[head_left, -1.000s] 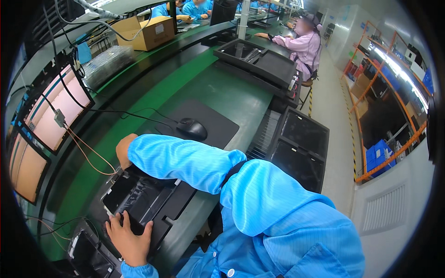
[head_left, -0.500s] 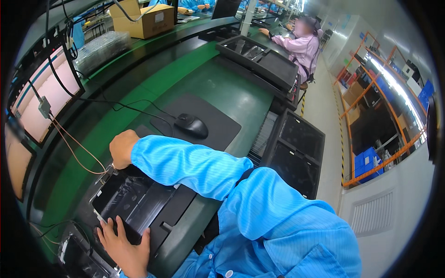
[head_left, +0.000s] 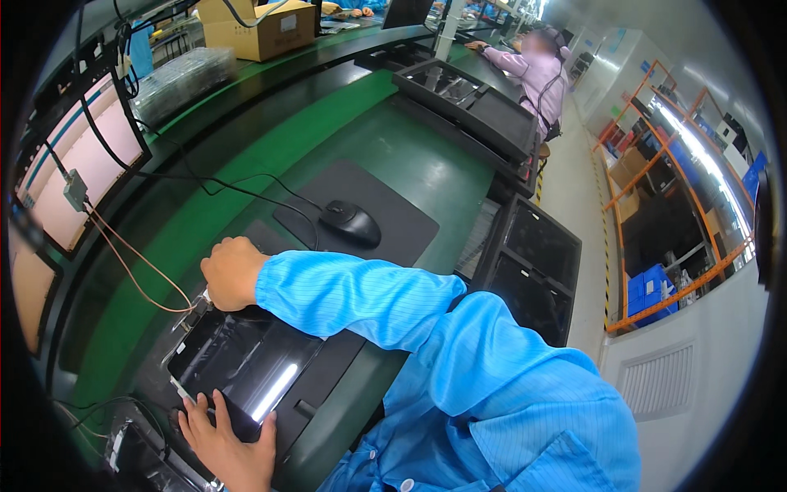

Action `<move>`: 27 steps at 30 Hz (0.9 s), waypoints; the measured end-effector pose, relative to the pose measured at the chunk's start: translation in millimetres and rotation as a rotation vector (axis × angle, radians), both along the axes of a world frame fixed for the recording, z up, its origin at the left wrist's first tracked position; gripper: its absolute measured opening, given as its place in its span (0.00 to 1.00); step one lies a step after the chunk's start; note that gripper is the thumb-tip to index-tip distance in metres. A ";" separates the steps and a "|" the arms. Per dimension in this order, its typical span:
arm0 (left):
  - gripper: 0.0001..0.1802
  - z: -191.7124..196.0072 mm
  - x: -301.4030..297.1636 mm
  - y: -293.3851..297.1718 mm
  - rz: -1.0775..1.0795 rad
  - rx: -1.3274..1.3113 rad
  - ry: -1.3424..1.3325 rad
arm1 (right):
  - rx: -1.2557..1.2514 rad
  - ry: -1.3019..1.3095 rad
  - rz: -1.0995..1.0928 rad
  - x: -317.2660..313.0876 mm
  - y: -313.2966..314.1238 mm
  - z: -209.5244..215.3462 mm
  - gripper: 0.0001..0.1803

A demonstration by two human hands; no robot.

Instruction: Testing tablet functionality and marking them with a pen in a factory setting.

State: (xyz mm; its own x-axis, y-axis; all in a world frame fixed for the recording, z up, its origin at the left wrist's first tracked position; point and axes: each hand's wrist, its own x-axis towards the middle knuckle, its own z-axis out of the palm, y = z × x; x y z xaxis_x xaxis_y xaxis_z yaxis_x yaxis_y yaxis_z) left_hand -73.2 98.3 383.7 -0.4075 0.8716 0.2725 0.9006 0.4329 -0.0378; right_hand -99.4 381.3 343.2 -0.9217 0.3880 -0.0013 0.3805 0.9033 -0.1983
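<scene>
A glossy black flat panel (head_left: 246, 361) lies on a black tray (head_left: 328, 369) at the near edge of the green bench. My right hand (head_left: 232, 272) reaches across it in a blue sleeve, its fingers closed on a small cable plug (head_left: 202, 302) at the panel's far left corner. Thin orange wires (head_left: 131, 258) run from that plug up to a small adapter (head_left: 75, 190). My left hand (head_left: 225, 443) lies flat on the panel's near edge with its fingers spread.
A black mouse (head_left: 351, 223) sits on a dark mat (head_left: 385, 205) beyond my arm, its cable trailing left. Lit pinkish screens (head_left: 78, 180) stand at the left. Black trays (head_left: 533, 262) are stacked at the right. A cardboard box (head_left: 258, 29) and a seated person (head_left: 537, 74) are farther along the line.
My head has leaned in closer to the bench. My right hand stays at the panel's far corner, and my left hand has shifted slightly along the near edge.
</scene>
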 end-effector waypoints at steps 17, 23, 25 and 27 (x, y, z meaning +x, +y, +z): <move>0.32 -32.8 52.9 -69.7 -0.265 0.535 -0.344 | 0.024 0.687 0.651 75.4 -107.8 27.7 0.10; 0.16 -71.2 131.2 -206.5 0.074 0.831 -0.651 | 0.134 0.370 1.014 134.2 -212.6 4.4 0.15; 0.15 -68.2 140.7 -260.1 0.315 0.818 -0.529 | 0.258 0.304 0.978 138.8 -216.7 -5.0 0.23; 0.15 -67.3 155.3 -313.5 0.669 0.816 -0.357 | 0.306 0.278 0.951 148.2 -224.4 0.3 0.23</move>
